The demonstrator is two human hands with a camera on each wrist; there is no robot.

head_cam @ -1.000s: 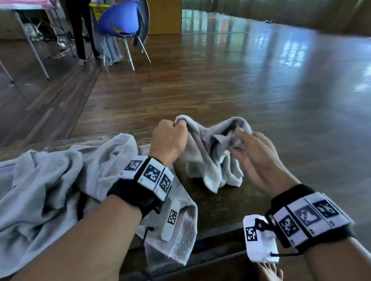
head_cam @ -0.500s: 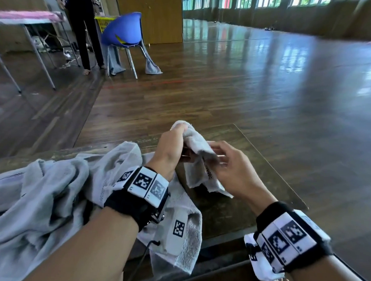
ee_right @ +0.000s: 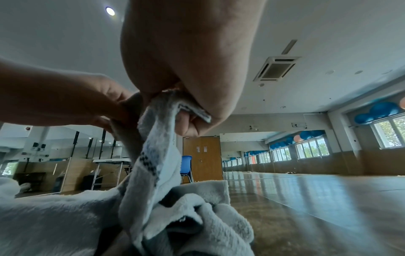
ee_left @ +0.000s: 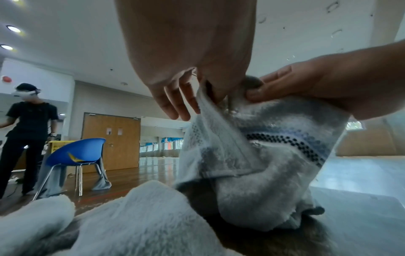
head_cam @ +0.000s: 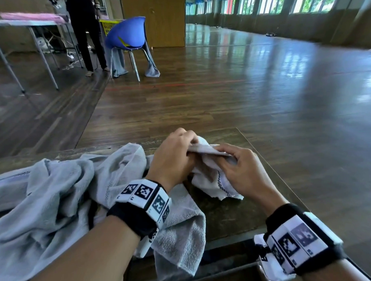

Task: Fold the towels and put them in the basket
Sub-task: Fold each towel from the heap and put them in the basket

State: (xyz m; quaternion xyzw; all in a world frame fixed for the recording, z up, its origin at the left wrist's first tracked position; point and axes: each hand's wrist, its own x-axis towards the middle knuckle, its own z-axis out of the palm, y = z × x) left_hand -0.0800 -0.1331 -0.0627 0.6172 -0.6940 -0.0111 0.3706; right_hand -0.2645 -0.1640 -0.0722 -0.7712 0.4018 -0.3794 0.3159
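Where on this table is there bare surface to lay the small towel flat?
Bare wood shows on the table between the small towel and the near edge, and beyond the right hand toward the far right corner. The left side is crowded: the large grey towel covers it in a heap.

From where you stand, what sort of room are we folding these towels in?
Probably a dance or exercise studio: a wide polished wooden floor, a mirrored wall along one side, and blue exercise balls stacked above the windows. Both hands, left hand and right hand, grip a small towel over a low table.
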